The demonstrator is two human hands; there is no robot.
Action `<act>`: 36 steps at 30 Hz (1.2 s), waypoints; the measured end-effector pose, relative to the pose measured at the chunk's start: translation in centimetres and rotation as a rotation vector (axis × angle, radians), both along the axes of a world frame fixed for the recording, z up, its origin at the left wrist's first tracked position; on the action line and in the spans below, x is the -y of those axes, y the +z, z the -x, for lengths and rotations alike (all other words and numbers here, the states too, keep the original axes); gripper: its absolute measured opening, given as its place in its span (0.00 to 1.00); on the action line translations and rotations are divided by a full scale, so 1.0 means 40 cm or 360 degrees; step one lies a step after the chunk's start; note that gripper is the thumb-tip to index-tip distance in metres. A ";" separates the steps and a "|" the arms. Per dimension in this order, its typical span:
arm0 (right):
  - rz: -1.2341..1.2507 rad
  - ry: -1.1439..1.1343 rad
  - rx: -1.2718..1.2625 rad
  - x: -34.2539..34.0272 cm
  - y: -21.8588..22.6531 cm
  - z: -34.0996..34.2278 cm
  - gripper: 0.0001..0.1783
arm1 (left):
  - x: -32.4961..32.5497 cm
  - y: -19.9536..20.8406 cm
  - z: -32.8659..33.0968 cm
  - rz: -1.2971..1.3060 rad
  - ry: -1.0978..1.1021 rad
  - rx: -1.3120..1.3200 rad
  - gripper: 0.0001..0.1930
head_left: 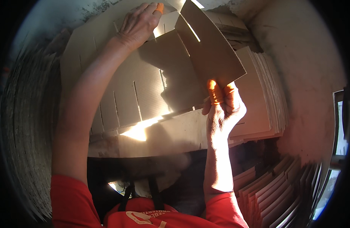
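Note:
My right hand [223,102] pinches the near edge of a brown cardboard sheet [215,53] between thumb and fingers. Orange covers sit on its fingertips. This sheet has cut slots, and its right panel is bent upward along a crease. At the far side, my left hand [141,23] is curled over the far part of the cardboard, with an orange cover on one finger. Its fingertips are partly hidden, so what they grip does not show. Slotted cardboard [106,83] lies beneath my left arm, crossed by shadow and bright sunlight.
A stack of cardboard sheets [254,98] stands to the right of the work surface [175,135]. More sheets [273,193] stand on edge at the lower right. A tall stack [23,125] rises along the left. A wall [304,83] bounds the right side.

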State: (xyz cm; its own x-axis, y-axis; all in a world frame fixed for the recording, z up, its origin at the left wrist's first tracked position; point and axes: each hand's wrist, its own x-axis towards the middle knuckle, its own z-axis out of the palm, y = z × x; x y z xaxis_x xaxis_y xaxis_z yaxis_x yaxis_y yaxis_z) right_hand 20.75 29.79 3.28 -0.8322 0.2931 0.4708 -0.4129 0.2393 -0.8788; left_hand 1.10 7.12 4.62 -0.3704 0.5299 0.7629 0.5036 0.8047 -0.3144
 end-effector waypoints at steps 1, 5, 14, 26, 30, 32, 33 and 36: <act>0.0045 0.0020 0.0022 0.002 -0.001 -0.001 0.02 | 0.003 0.004 0.000 -0.0008 0.0015 0.0002 0.24; 0.0221 0.0046 0.0132 0.013 0.000 -0.006 0.04 | -0.006 0.020 -0.031 0.0049 -0.0061 -0.0057 0.19; -0.0770 -0.0515 -0.0513 0.043 -0.036 0.023 0.32 | -0.039 0.036 -0.181 0.0199 -0.0470 -0.0009 0.20; -0.0835 -0.0386 0.0165 0.132 0.065 -0.108 0.50 | -0.033 0.111 -0.600 -0.0138 -0.0393 0.0837 0.32; -0.1308 -0.0451 -0.0306 0.137 0.121 -0.128 0.47 | 0.110 0.055 -0.754 -0.0275 -0.0008 0.1449 0.53; -0.1465 -0.0473 -0.0245 0.116 0.163 -0.127 0.44 | 0.165 0.022 -0.810 -0.0215 0.0077 0.1588 0.52; -0.1517 -0.0483 -0.0207 0.113 0.183 -0.122 0.43 | 0.193 0.007 -0.839 -0.0161 0.0164 0.1603 0.51; -0.1653 -0.0507 -0.0085 0.117 0.231 -0.091 0.31 | 0.253 -0.038 -0.885 -0.0116 0.0281 0.1584 0.48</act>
